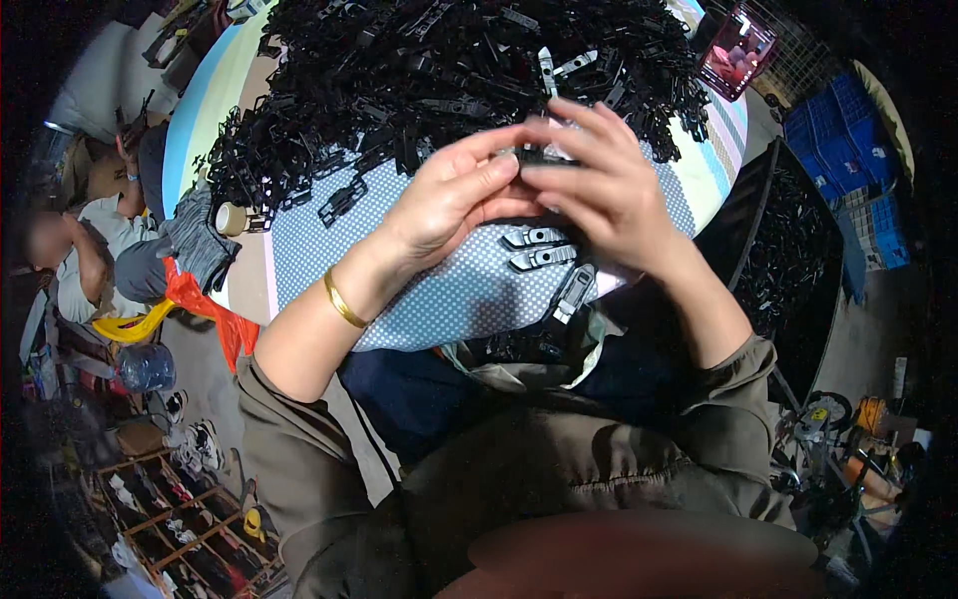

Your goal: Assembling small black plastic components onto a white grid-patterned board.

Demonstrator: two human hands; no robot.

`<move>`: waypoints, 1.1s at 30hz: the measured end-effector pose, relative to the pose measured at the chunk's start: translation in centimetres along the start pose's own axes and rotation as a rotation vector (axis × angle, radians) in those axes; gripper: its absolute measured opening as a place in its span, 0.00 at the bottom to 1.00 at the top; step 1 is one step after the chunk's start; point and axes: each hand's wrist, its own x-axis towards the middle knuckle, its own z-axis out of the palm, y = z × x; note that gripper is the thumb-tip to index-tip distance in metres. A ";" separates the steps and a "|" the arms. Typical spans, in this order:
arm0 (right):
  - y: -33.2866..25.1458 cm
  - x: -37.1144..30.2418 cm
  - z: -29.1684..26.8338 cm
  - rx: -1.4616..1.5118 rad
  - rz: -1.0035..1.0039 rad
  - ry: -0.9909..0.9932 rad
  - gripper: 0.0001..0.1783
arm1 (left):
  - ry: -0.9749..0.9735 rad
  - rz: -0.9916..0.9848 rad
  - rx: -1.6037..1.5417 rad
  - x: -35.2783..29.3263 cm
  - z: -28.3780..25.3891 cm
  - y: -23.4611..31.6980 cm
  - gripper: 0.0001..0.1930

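My left hand (449, 192) is raised over the table, thumb and fingers pinched together; what they hold is hidden. Facing it, my right hand (611, 185) is smeared by motion, its fingertips close to those of the left. A small pale-and-dark piece (559, 153) shows partly between the hands. Under them lie two black-and-silver clip-like parts (539, 247) side by side on a dotted cloth (419, 309). Another such part (573, 294) rests at the cloth's near edge. Beyond my hands spreads a large heap of black plastic parts (439, 80), with two silver-faced pieces (565, 67) on it.
On my lap sits an open pale bag (499, 377) with black parts inside. A roll of tape (232, 220) stands at the table's left. To the right is a big dark container (788, 240) of black parts, with blue crates (838, 130) behind. Another person (100, 250) sits left.
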 end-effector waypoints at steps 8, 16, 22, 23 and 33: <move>2.2 -1.4 -1.5 0.073 0.364 -0.109 0.18 | 0.241 0.052 0.120 0.2 -0.7 1.0 0.22; 1.3 -0.8 -1.6 0.136 0.438 -0.063 0.15 | 0.243 0.013 0.144 0.0 0.1 0.3 0.21; 0.2 -0.8 -0.3 0.843 0.872 0.063 0.10 | 0.223 0.020 0.125 0.1 0.8 -0.5 0.21; 0.0 -0.7 -0.1 0.845 0.871 0.061 0.10 | 0.212 0.033 0.115 0.1 0.8 -0.6 0.21; -1.4 0.0 0.3 0.943 1.105 0.062 0.12 | 0.132 0.224 0.335 -0.2 0.6 -1.7 0.21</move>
